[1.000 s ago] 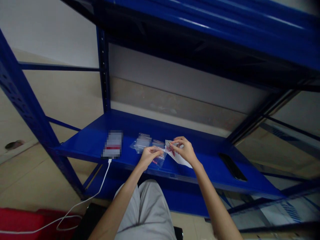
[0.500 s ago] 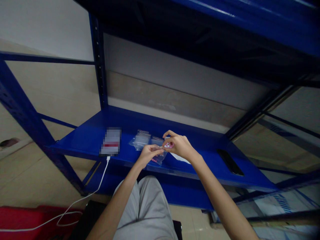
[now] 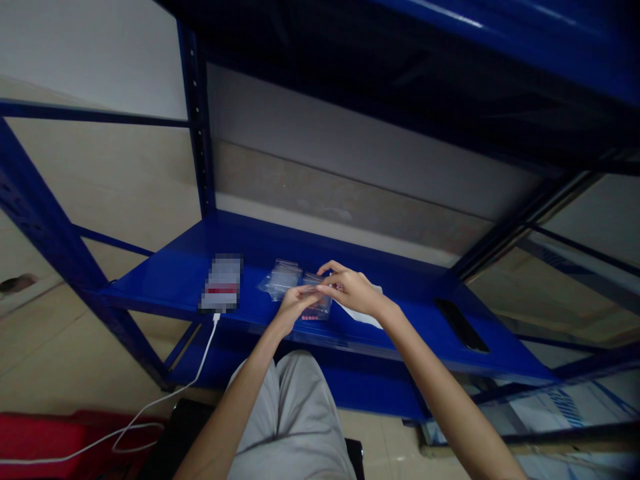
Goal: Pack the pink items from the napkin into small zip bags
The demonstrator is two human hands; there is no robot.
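Left hand: mine (image 3: 293,308), its thumb and fingers drawn together at the near left part of the beaded bag; I cannot tell what, if anything, they grip.
Right hand: mine (image 3: 354,291), fingers bent, their tips meeting those of the left; a fleck of pink shows beneath them, but whether I grasp it I cannot tell.
Beaded bag: a clear plastic bag (image 3: 323,311), lying under and between my hands on the blue metal shelf (image 3: 400,333), partly hidden by them.
Pink beads (image 3: 309,318): a short row at the bag's near edge.
Clear plastic bags (image 3: 285,277): a small pile, just left of the beaded bag.
White sheet (image 3: 367,318): right of the beaded bag, partly beneath my right hand and wrist.
Black phone (image 3: 461,324): far to the right.
White cable (image 3: 204,367): hanging from a pixelated device (image 3: 223,281) at left.
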